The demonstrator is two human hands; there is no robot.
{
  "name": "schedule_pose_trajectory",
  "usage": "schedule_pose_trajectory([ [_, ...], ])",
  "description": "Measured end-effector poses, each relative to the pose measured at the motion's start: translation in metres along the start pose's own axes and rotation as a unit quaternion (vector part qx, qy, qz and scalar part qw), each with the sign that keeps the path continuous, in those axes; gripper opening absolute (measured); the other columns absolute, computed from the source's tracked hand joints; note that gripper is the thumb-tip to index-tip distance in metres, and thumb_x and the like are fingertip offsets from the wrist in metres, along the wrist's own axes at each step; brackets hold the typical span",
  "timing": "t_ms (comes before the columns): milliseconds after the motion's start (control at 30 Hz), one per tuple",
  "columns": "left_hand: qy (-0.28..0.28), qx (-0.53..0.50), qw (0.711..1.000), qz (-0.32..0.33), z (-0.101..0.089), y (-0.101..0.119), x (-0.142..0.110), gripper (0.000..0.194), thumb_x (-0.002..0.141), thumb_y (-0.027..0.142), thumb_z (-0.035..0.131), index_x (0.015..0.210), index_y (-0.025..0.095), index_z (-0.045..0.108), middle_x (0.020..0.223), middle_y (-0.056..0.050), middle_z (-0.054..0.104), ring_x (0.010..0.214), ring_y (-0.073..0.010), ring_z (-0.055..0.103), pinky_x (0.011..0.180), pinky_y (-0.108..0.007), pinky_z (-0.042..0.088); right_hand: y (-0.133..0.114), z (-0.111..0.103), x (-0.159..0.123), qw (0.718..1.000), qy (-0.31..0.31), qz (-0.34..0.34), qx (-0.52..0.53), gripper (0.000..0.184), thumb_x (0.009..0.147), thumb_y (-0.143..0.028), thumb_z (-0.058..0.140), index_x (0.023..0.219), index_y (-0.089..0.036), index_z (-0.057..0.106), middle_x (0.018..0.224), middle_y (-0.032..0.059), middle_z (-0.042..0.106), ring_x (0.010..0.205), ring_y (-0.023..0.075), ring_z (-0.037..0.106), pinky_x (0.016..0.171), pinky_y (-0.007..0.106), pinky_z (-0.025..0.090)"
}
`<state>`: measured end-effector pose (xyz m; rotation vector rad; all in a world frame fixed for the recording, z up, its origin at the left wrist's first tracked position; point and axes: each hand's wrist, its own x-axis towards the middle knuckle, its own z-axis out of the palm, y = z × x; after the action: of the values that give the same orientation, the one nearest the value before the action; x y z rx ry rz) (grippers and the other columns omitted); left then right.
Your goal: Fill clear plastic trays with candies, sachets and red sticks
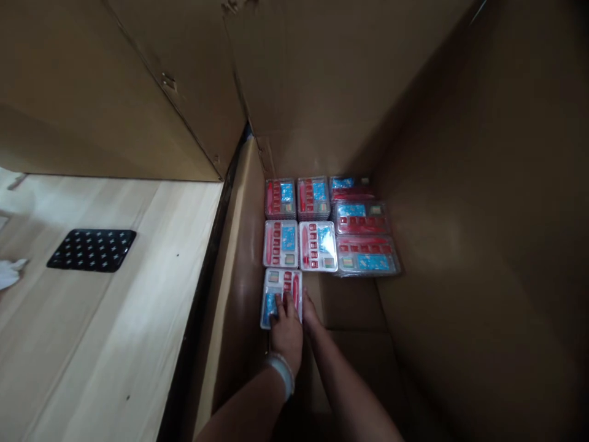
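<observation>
My left hand (288, 331) lies on top of a clear plastic blister pack (271, 304), its fingers stretched out and slightly apart. This pack is the nearest in the left column inside a deep cardboard box (361, 301). It shows a blue card, red squares and a red pen-like stick. Against the pack's right edge rests my right hand (311, 312), fingers extended and partly hidden. Just beyond are two similar packs, the left one (280, 244) and a shinier one (318, 247). Whether the nearest pack tops a stack is hidden by my hands.
More stacked packs (313, 197) fill the far end, with sideways-turned ones (368, 255) along the right wall. The box's left wall (230, 270) stands beside a pale wooden surface (138, 319) carrying a black patterned phone-like object (92, 250). Another large carton (115, 104) stands behind.
</observation>
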<state>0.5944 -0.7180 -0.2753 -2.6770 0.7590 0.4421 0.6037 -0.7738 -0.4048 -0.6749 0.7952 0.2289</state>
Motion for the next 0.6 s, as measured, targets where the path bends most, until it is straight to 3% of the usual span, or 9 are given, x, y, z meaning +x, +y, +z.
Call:
schedule_pose_trajectory([
  [133, 0.001, -0.02, 1.0, -0.019, 0.0, -0.004, 0.003, 0.051, 0.078, -0.002, 0.03, 0.123, 0.019, 0.042, 0.134, -0.014, 0.034, 0.121, -0.0297, 0.032, 0.074, -0.034, 0.051, -0.004, 0.016, -0.01, 0.999, -0.03, 0.02, 0.012, 0.064, 0.078, -0.061, 0.025, 0.099, -0.014, 0.062, 0.083, 0.0095, 0.067, 0.084, 0.0218, 0.061, 0.078, 0.034, 0.046],
  [300, 0.009, -0.038, 0.999, -0.036, 0.006, -0.006, 0.006, 0.051, 0.078, -0.003, 0.027, 0.123, 0.017, 0.042, 0.134, -0.015, 0.033, 0.121, -0.0288, 0.034, 0.071, -0.033, 0.052, -0.011, 0.019, -0.009, 0.998, -0.051, 0.028, 0.017, 0.063, 0.08, -0.058, 0.024, 0.099, -0.011, 0.061, 0.086, 0.0113, 0.066, 0.09, 0.022, 0.059, 0.082, 0.034, 0.044],
  [467, 0.013, -0.053, 0.998, -0.045, 0.01, -0.001, 0.003, 0.054, 0.078, -0.004, 0.024, 0.125, 0.017, 0.038, 0.136, -0.01, 0.032, 0.121, -0.0283, 0.033, 0.078, -0.04, 0.049, -0.009, 0.017, -0.02, 0.999, -0.05, 0.019, 0.005, 0.068, 0.077, -0.064, 0.024, 0.099, -0.012, 0.061, 0.089, 0.0118, 0.066, 0.095, 0.0215, 0.057, 0.084, 0.033, 0.043],
  [600, 0.001, -0.09, 0.993, -0.071, 0.007, 0.002, 0.003, 0.055, 0.079, -0.003, 0.021, 0.128, 0.02, 0.034, 0.137, -0.008, 0.029, 0.123, -0.0283, 0.03, 0.082, -0.047, 0.046, -0.013, 0.014, -0.028, 0.999, -0.025, -0.014, -0.019, 0.065, 0.071, -0.068, 0.031, 0.101, -0.018, 0.059, 0.091, 0.007, 0.066, 0.094, 0.0203, 0.058, 0.081, 0.032, 0.045],
])
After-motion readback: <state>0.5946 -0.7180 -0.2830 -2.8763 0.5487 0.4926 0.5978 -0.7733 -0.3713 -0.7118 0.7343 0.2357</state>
